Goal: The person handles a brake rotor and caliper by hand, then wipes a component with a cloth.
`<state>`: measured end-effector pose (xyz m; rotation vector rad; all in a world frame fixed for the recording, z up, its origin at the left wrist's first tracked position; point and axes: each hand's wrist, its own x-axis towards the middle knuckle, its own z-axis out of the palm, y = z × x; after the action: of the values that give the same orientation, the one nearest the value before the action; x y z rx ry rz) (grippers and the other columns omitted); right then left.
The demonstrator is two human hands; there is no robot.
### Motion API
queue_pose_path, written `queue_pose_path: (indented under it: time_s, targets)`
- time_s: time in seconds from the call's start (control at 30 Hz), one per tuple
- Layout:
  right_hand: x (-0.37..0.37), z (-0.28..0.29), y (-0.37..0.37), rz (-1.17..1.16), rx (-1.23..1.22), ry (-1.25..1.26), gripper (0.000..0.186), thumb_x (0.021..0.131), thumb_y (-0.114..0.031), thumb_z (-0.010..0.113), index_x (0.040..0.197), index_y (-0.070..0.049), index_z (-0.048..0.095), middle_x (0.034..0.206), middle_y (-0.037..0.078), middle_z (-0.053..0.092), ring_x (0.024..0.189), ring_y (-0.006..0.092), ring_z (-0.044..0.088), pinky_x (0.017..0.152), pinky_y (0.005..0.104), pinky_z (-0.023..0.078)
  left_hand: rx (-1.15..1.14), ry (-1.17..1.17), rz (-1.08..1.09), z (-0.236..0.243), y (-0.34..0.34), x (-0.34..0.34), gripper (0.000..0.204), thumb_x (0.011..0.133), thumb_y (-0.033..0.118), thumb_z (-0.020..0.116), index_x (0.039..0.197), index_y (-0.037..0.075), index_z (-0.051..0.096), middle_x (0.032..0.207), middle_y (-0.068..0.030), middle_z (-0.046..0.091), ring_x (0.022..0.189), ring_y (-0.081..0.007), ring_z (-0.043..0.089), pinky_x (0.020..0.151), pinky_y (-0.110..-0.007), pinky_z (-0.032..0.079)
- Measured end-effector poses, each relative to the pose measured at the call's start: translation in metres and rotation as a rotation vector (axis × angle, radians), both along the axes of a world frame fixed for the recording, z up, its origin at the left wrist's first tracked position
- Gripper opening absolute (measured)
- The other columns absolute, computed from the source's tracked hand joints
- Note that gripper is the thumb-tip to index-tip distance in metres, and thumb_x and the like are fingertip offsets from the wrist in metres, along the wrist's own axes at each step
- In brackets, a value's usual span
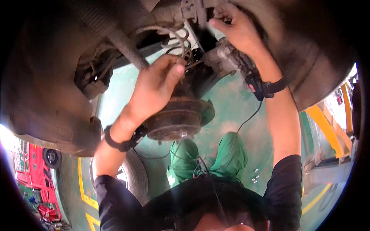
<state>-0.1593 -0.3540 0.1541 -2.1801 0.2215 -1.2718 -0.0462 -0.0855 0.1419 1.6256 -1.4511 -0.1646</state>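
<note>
Green workshop floor (250, 111) spreads below a raised vehicle, marked at left by yellow lines (88, 201). Red wheeled equipment (32, 165) stands at the far left; an orange post (327, 129) stands at the right. A wheel with its tyre (138, 179) lies on the floor, partly hidden by the person's left arm.

Work area: inside a dark wheel arch (320, 57). The rusty wheel hub assembly (173, 117), with its round flange, sits at centre, above the person's green trousers (230, 154) in the view. A coil spring (179, 38) shows above it, and a strut (125, 48) slants down from upper left toward the left hand.

Left hand (156, 84): raised in front of the suspension, just above the hub in the view, fingers curled inward and thumb tip near the index finger. Whether anything is pinched between them cannot be told.

Right hand (235, 29): raised higher, at the top of the arch, fingers bent and thumb extended; a small gap shows between them. Its hold, if any, cannot be confirmed. A grimy metal casting (225, 57) lies just below it.

Both wrists carry black straps (275, 87) with thin cables (246, 120).
</note>
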Motion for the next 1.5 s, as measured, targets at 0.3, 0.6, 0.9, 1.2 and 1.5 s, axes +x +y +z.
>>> queue_pose_path:
  time_s: [0.3, 0.6, 0.9, 1.2, 1.5]
  targets:
    - [-0.008, -0.007, 0.013, 0.075, 0.056, -0.051, 0.025, 0.097, -0.016, 0.072, 0.113, -0.001, 0.060, 0.099, 0.004, 0.063, 0.091, 0.0129, 0.058, 0.082, 0.0298, 0.050, -0.159, 0.037, -0.022, 0.060, -0.020, 0.028, 0.032, 0.108, 0.032, 0.058, 0.095, 0.005, 0.068, 0.075, 0.0026, 0.064, 0.069, -0.0051, 0.055, 0.062, -0.023, 0.044]
    - [-0.020, -0.015, -0.002, 0.320, 0.122, -0.186, 0.025, 0.091, -0.007, 0.060, 0.112, -0.002, 0.073, 0.123, 0.008, 0.073, 0.115, 0.0170, 0.063, 0.101, 0.0313, 0.049, -0.244, 0.556, 0.131, 0.139, -0.065, -0.018, 0.025, 0.097, 0.012, 0.061, 0.081, -0.006, 0.066, 0.072, -0.0093, 0.066, 0.053, -0.0183, 0.058, 0.052, -0.034, 0.047]
    - [-0.025, -0.009, 0.003, 0.346, 0.134, -0.133, 0.027, 0.091, -0.011, 0.056, 0.102, -0.004, 0.080, 0.127, 0.011, 0.072, 0.128, 0.0216, 0.059, 0.111, 0.0345, 0.041, -0.296, 0.240, 0.135, 0.159, -0.095, -0.030, 0.027, 0.095, 0.015, 0.063, 0.076, -0.004, 0.068, 0.064, -0.0068, 0.063, 0.054, -0.0160, 0.055, 0.052, -0.034, 0.041]
    - [-0.028, -0.007, 0.002, 0.443, 0.480, -0.166, 0.032, 0.097, -0.016, 0.060, 0.123, -0.002, 0.073, 0.120, 0.004, 0.073, 0.109, 0.0145, 0.062, 0.100, 0.0299, 0.047, -0.152, -0.144, -0.034, 0.112, -0.098, -0.017, 0.026, 0.095, 0.029, 0.076, 0.093, 0.005, 0.069, 0.084, 0.0011, 0.068, 0.074, -0.0093, 0.058, 0.066, -0.025, 0.046]
    - [-0.024, -0.003, 0.008, 0.450, 0.276, -0.117, 0.030, 0.091, -0.006, 0.058, 0.113, 0.005, 0.074, 0.122, 0.010, 0.072, 0.111, 0.0196, 0.064, 0.103, 0.0328, 0.045, 0.303, 0.318, 0.020, 0.073, -0.094, -0.009, 0.036, 0.097, 0.030, 0.072, 0.109, -0.003, 0.067, 0.099, -0.0084, 0.069, 0.080, -0.0153, 0.065, 0.064, -0.029, 0.053]
